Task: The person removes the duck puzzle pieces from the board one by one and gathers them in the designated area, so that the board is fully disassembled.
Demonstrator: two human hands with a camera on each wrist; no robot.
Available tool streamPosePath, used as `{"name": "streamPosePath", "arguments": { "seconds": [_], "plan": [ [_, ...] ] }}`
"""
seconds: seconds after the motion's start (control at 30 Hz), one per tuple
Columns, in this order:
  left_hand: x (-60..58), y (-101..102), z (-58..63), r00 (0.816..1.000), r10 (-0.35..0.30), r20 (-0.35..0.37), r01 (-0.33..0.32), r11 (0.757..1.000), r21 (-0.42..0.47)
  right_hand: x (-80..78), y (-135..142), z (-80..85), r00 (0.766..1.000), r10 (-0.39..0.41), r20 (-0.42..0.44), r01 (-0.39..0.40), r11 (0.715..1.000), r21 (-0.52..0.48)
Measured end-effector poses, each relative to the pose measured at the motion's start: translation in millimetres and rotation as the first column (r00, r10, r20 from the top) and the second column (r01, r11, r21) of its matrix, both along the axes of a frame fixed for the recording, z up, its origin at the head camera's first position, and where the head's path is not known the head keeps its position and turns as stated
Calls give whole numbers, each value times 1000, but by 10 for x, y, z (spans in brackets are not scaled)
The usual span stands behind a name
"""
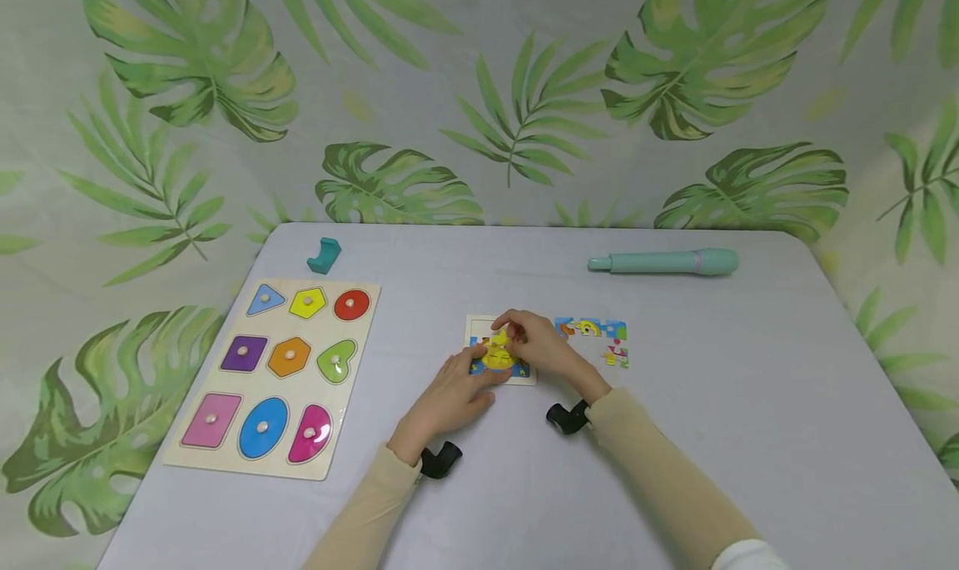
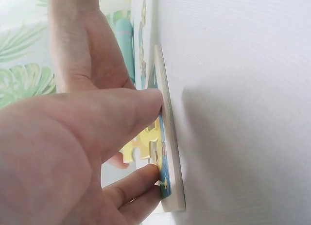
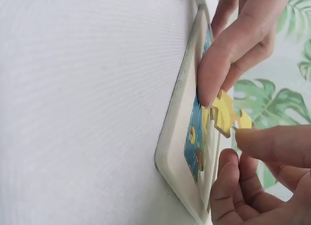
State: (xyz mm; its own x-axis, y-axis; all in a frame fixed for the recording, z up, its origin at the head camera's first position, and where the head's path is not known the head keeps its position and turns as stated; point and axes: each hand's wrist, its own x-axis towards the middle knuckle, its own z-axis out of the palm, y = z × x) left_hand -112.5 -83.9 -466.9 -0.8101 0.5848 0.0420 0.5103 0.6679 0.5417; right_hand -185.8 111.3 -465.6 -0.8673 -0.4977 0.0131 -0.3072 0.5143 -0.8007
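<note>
A small wooden puzzle tray [image 1: 531,379] lies on the table, partly covered by both hands. Blue and yellow printed pieces [image 3: 194,142] sit inside its frame. My left hand [image 1: 449,395] rests over its left and near side, thumb and fingertips pressing the printed surface. Just above the tray, my right hand [image 1: 541,343] pinches a yellow puzzle piece [image 3: 224,113] between thumb and fingertips, the piece tilted up from the picture. Other loose puzzle pieces [image 1: 616,330] lie to the right of the tray, some joined in a strip.
At the left lies a wooden shape board [image 1: 280,324] with several coloured knobbed shapes. A teal curved block [image 1: 325,256] sits behind it. Towards the back right lies a mint-green stick-like object [image 1: 659,262]. Leaf-printed cloth hangs behind the table.
</note>
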Motion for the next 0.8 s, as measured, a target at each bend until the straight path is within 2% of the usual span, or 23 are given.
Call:
{"name": "streamPosePath", "arguments": {
  "seconds": [0.27, 0.47, 0.67, 0.8],
  "plan": [
    [-1, -7, 3, 1000, 3, 7, -3, 1000, 4, -4, -2, -21, 999, -1, -37, 2, 1000, 12],
    [-3, -1, 3, 1000, 2, 14, -2, 1000, 11, -6, 55, -35, 999, -45, -9, 45, 999, -11],
    [8, 5, 18, 999, 16, 32, -16, 1000, 6, -5, 213, 13, 994, -107, 26, 108, 993, -49],
    [14, 9, 20, 999, 18, 27, -18, 1000, -3, -9, 403, 40, 993, -118, 23, 119, 991, -55]
  ]
}}
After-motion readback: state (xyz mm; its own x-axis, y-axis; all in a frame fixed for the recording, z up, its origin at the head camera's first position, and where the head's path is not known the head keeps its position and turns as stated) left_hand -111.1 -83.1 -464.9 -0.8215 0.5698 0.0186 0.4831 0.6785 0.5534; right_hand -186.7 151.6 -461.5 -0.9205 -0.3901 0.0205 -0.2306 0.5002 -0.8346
